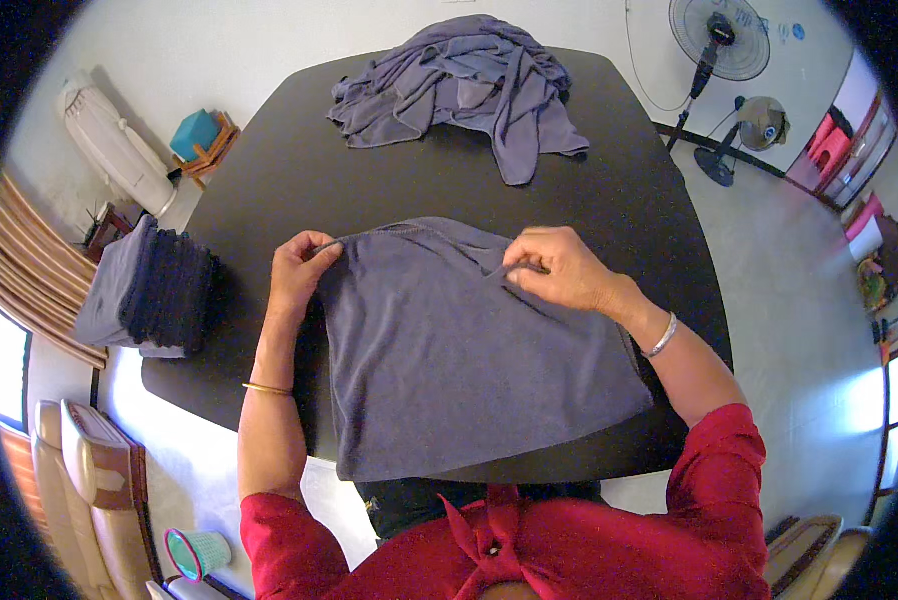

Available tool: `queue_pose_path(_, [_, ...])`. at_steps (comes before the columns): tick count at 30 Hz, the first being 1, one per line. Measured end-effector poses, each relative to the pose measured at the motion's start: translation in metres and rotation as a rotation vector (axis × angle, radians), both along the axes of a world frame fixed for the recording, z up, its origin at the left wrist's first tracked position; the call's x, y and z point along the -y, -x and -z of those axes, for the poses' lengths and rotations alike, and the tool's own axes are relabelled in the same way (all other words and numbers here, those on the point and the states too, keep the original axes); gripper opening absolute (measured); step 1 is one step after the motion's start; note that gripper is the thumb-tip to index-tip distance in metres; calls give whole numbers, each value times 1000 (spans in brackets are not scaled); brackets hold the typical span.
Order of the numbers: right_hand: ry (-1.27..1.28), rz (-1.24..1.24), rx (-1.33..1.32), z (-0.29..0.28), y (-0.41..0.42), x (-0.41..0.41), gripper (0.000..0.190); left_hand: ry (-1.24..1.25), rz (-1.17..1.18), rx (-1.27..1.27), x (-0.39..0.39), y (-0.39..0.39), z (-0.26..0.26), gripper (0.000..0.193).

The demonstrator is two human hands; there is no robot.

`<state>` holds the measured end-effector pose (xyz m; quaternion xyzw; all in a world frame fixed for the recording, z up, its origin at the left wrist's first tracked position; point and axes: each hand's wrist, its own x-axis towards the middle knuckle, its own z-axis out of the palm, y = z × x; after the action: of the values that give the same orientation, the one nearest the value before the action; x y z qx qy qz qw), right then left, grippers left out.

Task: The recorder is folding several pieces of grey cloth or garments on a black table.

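Note:
A grey cloth with stitched edges hangs and spreads before me, its lower edge reaching past the near edge of the dark table. My left hand pinches its upper left corner between thumb and fingers. Toward the upper right, my right hand grips the cloth's edge, and a small fold sticks out at the fingertips. Between the hands the top edge bows upward and sags in creases. At the far end of the table lies a loose heap of similar grey cloths.
A stack of folded grey cloths stands at the table's left edge. Two fans stand beyond the far right corner. On the floor at lower left is a plastic basket, near a tan sofa. A blue box sits far left.

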<state>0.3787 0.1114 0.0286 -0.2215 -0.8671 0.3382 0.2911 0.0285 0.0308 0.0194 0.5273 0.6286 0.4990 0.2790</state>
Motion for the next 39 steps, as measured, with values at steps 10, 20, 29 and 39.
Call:
queue_pose_path(10, [-186, 61, -38, 6, -3, -3, 16, -6, 1, -99, -1, 3, 6, 8])
queue_pose_path(20, [-369, 8, -32, 8, 2, 4, 12, 85, 114, -97, 1, 6, 1, 15])
queue_pose_path(29, [-265, 68, 90, 4, -2, 6, 14, 81, 130, -113, 4, -2, -5, 14])
queue_pose_path(39, [-194, 121, -113, -18, -3, 6, 13, 88, 100, -55, 4, -1, -4, 14])
